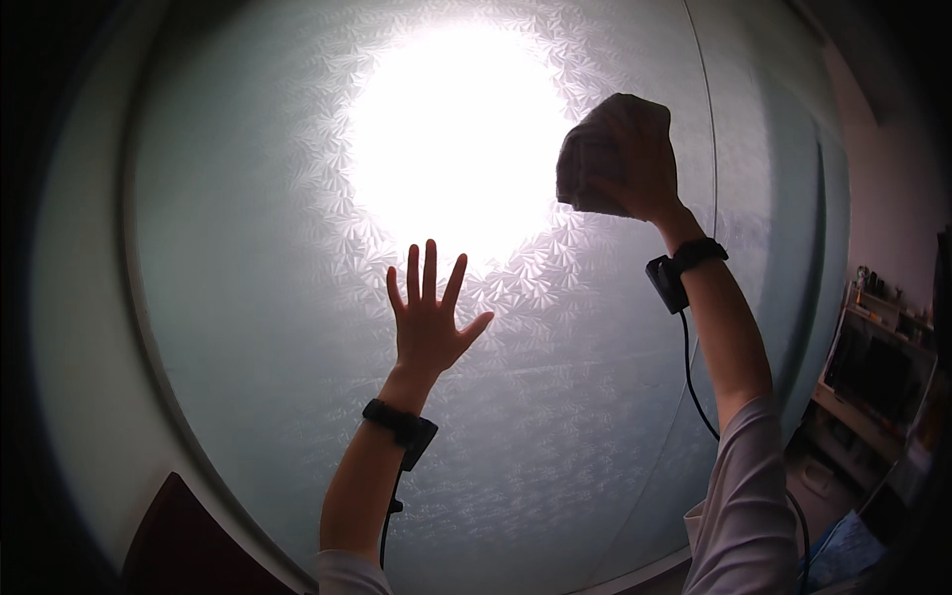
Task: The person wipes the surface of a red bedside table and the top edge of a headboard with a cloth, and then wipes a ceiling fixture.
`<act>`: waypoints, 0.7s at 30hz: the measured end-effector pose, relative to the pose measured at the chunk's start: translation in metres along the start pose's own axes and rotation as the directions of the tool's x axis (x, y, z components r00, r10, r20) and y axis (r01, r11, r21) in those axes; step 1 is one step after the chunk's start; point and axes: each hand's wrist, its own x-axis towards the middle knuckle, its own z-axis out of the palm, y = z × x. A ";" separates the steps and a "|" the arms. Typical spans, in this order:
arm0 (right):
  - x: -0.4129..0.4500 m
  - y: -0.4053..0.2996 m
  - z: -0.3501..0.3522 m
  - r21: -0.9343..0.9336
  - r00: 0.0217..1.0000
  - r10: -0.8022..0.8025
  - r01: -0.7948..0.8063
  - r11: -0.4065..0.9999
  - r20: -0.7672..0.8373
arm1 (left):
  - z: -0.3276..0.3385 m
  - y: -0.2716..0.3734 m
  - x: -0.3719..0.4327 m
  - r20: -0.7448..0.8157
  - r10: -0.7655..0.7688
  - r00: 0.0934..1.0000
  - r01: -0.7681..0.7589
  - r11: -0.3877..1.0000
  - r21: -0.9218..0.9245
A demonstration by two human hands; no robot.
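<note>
A large patterned, translucent glass pane point(245, 223) fills most of the view, with a bright light glaring through its upper middle. My left hand point(428, 327) is spread against or just in front of the pane, below the glare, and holds nothing. Higher up on the right, my right hand point(647, 167) grips a folded dark cloth point(595, 160) at the glass, beside the glare's edge. Whether the cloth presses flat on the pane is hard to tell in the shadow. Each wrist wears a black strapped device, the left one point(405, 431) and the right one point(673, 275), with a cable running down.
A thin vertical line or cord point(714, 149) runs down the pane right of the cloth. A frame edge point(134, 260) borders the left side. At the far right stands a shelf unit point(881, 320) with small items on it. A dark red panel point(182, 543) rises at lower left.
</note>
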 end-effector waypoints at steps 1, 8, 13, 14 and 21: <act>0.009 -0.015 -0.001 0.002 1.000 -0.002 0.002 1.000 0.004 | 0.000 0.000 0.001 0.006 -0.002 1.000 0.002 0.999 -0.035; 0.061 -0.097 0.044 0.061 0.986 -0.157 0.160 0.985 -0.052 | -0.032 -0.032 0.002 0.000 0.034 0.999 -0.033 0.982 -0.186; 0.105 -0.177 0.071 0.173 0.979 -0.195 0.203 0.964 -0.061 | -0.073 -0.112 -0.022 -0.018 -0.042 0.999 0.040 0.995 -0.095; 0.115 -0.195 0.074 0.188 0.977 -0.201 0.211 0.959 -0.069 | -0.080 -0.128 -0.030 -0.014 -0.066 0.998 0.065 0.995 -0.069; 0.189 -0.322 0.094 0.119 0.978 -0.205 0.209 0.971 -0.046 | -0.153 -0.236 -0.075 -0.009 -0.113 0.994 0.114 0.990 0.082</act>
